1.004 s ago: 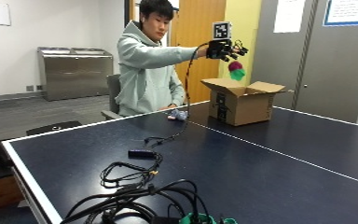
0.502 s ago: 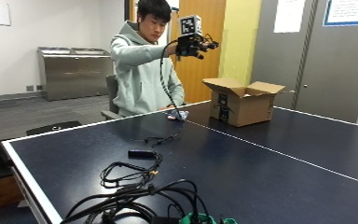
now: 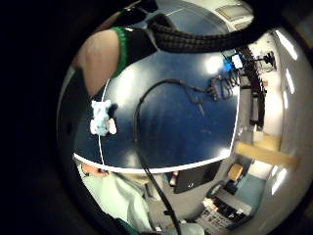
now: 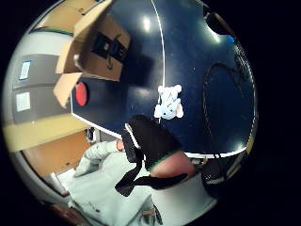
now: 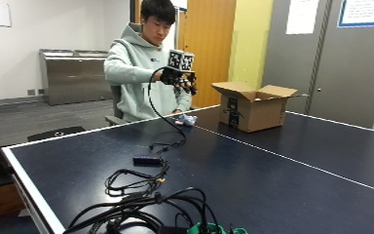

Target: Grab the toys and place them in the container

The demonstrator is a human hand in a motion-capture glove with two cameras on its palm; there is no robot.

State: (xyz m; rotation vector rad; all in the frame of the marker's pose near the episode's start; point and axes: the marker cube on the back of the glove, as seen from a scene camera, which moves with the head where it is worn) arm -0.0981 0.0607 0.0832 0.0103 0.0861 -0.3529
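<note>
My gloved hand (image 5: 179,80) is up in the air, holding nothing. One little blue toy (image 5: 186,119) still waits on the table (image 5: 290,180) near the box (image 5: 255,107).

The person (image 5: 145,73) sits in the upper middle of the outside view and wears a pale mint-grey hooded sweatshirt with a small dark mark on the chest; the hood lies bunched behind the neck and the sleeves are long, with loose folds. The right hand (image 5: 180,80), just right of the chest in that frame, wears a black glove. In the thumb-side palm view a black gloved finger (image 4: 148,141) fills the lower centre, its cuff trimmed with a thin green edge, and black straps hang below it. In the little-finger-side palm view the same green band (image 3: 120,49) shows at upper left.
</note>
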